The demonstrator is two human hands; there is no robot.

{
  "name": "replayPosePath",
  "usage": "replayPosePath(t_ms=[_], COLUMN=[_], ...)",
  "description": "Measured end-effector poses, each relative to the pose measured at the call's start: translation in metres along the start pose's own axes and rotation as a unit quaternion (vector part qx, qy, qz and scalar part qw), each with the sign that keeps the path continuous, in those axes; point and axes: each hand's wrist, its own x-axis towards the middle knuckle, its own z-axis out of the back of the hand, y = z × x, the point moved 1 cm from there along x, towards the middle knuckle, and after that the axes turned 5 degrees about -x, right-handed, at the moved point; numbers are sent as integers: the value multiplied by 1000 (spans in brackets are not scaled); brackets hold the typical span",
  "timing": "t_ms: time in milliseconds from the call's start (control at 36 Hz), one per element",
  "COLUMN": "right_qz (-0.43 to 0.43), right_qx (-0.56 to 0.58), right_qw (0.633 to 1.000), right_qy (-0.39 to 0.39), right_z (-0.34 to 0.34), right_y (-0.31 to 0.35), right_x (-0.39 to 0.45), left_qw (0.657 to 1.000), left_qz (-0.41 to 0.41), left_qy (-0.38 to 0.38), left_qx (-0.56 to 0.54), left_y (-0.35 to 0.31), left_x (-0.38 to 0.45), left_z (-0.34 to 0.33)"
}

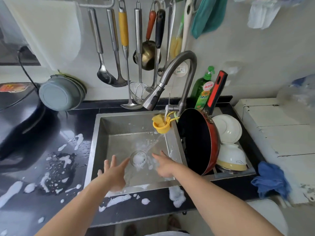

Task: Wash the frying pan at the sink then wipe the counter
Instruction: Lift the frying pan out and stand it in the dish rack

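Note:
The red frying pan (199, 142), black inside with a black and red handle, stands on edge in the drying rack right of the sink (119, 123). Water runs from the faucet (153, 99) down into the basin. My left hand (114, 172) and my right hand (163, 166) reach into the sink with fingers spread, holding nothing, on either side of the foamy drain (139, 159). The right hand is under the water stream. White foam patches lie on the dark counter (56, 169) left of and in front of the sink.
A blue cloth (271, 179) lies on the counter at the right. White plates and bowls (230, 150) sit in the rack behind the pan. A green soap bottle (202, 89), a yellow sponge holder (161, 125), hanging utensils (124, 48) and a black cooker (18, 120) surround the sink.

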Motion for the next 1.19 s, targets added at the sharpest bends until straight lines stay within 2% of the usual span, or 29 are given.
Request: replayPosePath(t_ms=[83, 139, 167, 194, 222, 250, 278, 306, 361, 389, 444, 500, 583, 639, 722, 806, 917, 972, 1028, 1111, 1194], right_qz=[45, 59, 55, 47, 39, 32, 31, 37, 77, 106, 160, 175, 188, 227, 279, 296, 217, 158, 127, 101, 112], right_qx=[84, 144, 177, 208, 232, 260, 299, 335, 348, 355, 413, 459, 380, 346, 361, 368, 349, 334, 330, 328, 248], right_qw=[988, 943, 896, 835, 774, 733, 727, 753, 832, 849, 841, 823, 844, 840, 797, 752, 698, 674, 660, 674, 706], right_qy=[-121, -295, -402, -507, -588, -628, -618, -565, -426, -377, -310, -284, -328, -350, -396, -459, -586, -640, -662, -654, -654], right_z=[3, 21, 37, 59, 85, 110, 136, 161, 200, 213, 235, 244, 252, 258, 273, 288, 302, 311, 321, 337, 342], right_y=[-5, -13, -19, -26, -35, -43, -53, -61, -68, -71, -77, -77, -78, -73, -58, -39, -19, -13, -10, -6, -1], right_x=[-23, -55, -74, -93, -111, -119, -122, -118, -104, -97, -86, -81, -87, -97, -118, -141, -158, -168, -180, -202, -222], left_qw=[999, 998, 996, 993, 991, 990, 989, 988, 984, 982, 978, 976, 974, 970, 961, 937, 894, 879, 871, 864, 867], left_qz=[-26, -56, -67, -77, -86, -91, -96, -99, -110, -117, -127, -131, -136, -144, -168, -227, -320, -337, -341, -340, -329], left_qy=[-17, -33, -47, -62, -75, -83, -88, -94, -108, -113, -126, -121, -114, -117, -118, -105, -86, -68, -79, -115, -153], left_qx=[-7, -19, -39, -56, -64, -67, -71, -76, -91, -96, -110, -126, -140, -155, -185, -243, -301, -331, -345, -353, -341], left_y=[8, 3, 0, -4, -9, -12, -20, -28, -48, -59, -80, -94, -113, -123, -137, -158, -194, -208, -220, -233, -241], left_x=[6, 2, 3, 4, 5, 7, 6, 6, 4, 2, 0, -5, -15, -19, -28, -50, -85, -94, -97, -95, -83], left_z=[-1, 5, 8, 11, 15, 17, 21, 25, 32, 35, 40, 42, 43, 48, 59, 74, 93, 98, 103, 112, 121])
